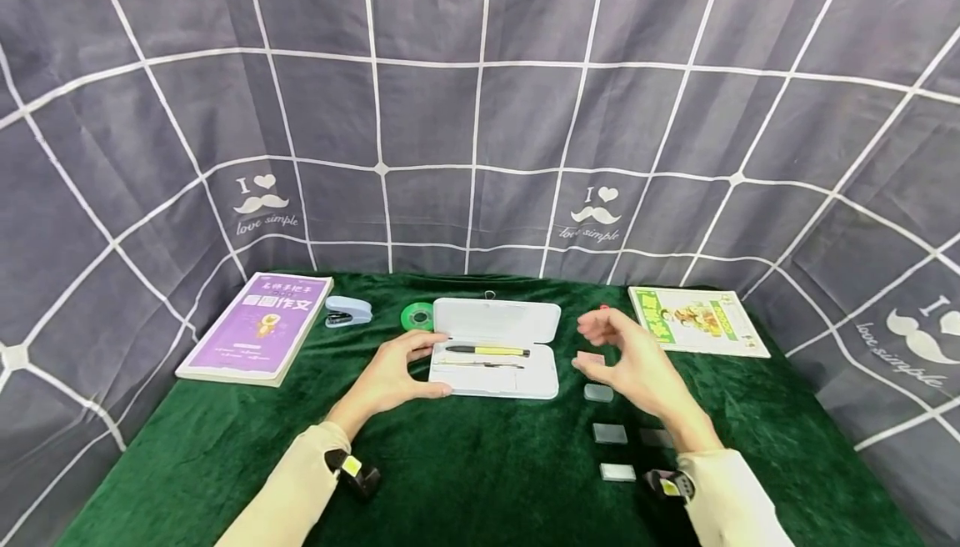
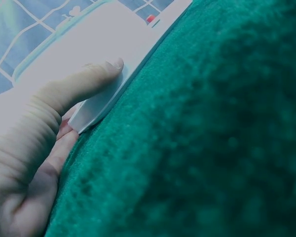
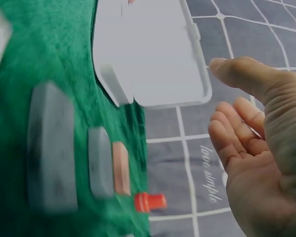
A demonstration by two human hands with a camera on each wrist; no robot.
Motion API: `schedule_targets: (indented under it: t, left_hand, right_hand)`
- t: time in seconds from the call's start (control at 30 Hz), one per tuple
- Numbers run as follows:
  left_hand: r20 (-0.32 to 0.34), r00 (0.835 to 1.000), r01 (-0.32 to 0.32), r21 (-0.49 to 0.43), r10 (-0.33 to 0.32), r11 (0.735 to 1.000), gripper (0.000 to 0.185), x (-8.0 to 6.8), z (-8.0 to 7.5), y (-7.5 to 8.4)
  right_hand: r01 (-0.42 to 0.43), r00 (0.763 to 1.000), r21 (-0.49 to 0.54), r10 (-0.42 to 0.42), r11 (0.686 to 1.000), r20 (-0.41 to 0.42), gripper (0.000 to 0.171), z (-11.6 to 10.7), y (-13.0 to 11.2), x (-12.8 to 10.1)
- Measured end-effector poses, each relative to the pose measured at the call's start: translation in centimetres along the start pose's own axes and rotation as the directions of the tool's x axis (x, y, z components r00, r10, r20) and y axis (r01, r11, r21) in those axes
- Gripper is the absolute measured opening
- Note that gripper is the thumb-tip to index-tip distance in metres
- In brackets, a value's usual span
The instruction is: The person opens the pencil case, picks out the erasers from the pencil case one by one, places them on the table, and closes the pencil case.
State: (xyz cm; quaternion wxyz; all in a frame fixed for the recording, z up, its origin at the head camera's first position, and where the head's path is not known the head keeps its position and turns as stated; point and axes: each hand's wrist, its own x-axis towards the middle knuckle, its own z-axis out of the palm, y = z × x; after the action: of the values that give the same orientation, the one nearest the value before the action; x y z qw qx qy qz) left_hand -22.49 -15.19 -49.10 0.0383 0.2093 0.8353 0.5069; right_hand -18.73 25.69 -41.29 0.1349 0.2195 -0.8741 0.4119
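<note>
Head view: your left hand (image 1: 390, 380) rests at the left end of the open white pencil case (image 1: 497, 347) on the green tabletop (image 1: 480, 480), its fingers (image 1: 420, 347) and thumb spread around that end and touching it. A yellow pen (image 1: 487, 351) lies in the case tray, just right of those fingertips. Your right hand (image 1: 637, 363) hovers just right of the case, its fingers (image 1: 600, 330) loosely curved and apart, holding nothing. Below and beside them lie several grey erasers (image 1: 609, 433) and a pink eraser (image 1: 590, 358). Well to the left of your left fingers lie a purple book (image 1: 258, 326), a stapler (image 1: 348, 311) and a green tape roll (image 1: 417, 316); a yellow-green booklet (image 1: 697, 319) lies beyond your right hand. Left wrist view: your thumb (image 2: 84, 81) presses flat on the edge of the case (image 2: 89, 44), with the remaining fingers under or beside the corner. Right wrist view: your right fingers (image 3: 234, 133) are relaxed and slightly curled, clear of the case lid (image 3: 148, 54); the erasers (image 3: 49, 148) and a small red object (image 3: 150, 201) lie on the cloth to their left.
</note>
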Motion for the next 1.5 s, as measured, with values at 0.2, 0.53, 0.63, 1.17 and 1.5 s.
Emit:
schedule_targets:
  t: [0.2, 0.53, 0.63, 1.17, 1.5]
  left_hand:
    - [0.002, 1.000, 0.002, -0.010, -0.002, 1.000, 0.082, 0.1, 0.0, 0.0]
    - [-0.018, 1.000, -0.005, 0.011, 0.005, 1.000, 0.070, 0.1, 0.3, 0.0]
    - [-0.027, 1.000, -0.001, -0.008, 0.001, 1.000, 0.082, 0.1, 0.2, -0.1]
    - [-0.007, 1.000, -0.023, 0.041, 0.023, 0.999, 0.083, 0.0, -0.1, 0.1]
    - [-0.017, 1.000, 0.001, 0.050, 0.000, 0.999, 0.078, -0.2, 0.1, 0.2]
  right_hand:
    - [-0.022, 0.999, 0.105, 0.018, 0.994, 0.034, 0.078, 2.3, 0.7, 2.1]
    - [-0.137, 0.983, 0.165, 0.114, 0.977, 0.141, 0.060, 3.7, 0.8, 2.1]
    - [-0.153, 0.977, 0.189, 0.119, 0.970, 0.179, 0.039, 3.7, 0.9, 2.1]
    - [-0.061, 0.947, -0.030, 0.068, 0.998, 0.314, 0.058, 4.6, 1.1, 1.2]
    - [-0.087, 0.936, -0.067, 0.105, 0.994, 0.335, 0.063, 5.1, 1.1, 0.8]
